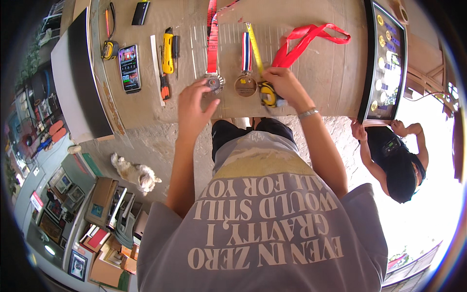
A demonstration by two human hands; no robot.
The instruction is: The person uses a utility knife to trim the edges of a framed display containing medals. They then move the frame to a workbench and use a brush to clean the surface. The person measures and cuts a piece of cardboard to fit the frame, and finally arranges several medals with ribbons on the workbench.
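Note:
My right hand [286,88] grips a yellow-and-black tape measure [268,94]. Its yellow blade runs away from me, beside the striped ribbon [246,51] of a bronze medal [245,85]. My left hand [193,103] has thumb and fingers apart, its fingertips at the edge of a round silver medal [214,83]. That medal lies flat on a patterned red ribbon [212,41]. A plain red ribbon [307,38] is looped beyond my right hand; whatever hangs from its near end is hidden.
Left on the brown table [194,14] lie a phone [129,68], a yellow utility knife [168,51], a screwdriver [164,87] and another tape measure [110,49]. At the right edge another person [404,170] holds a black frame of medals [369,73]. A dog [136,174] is on the floor.

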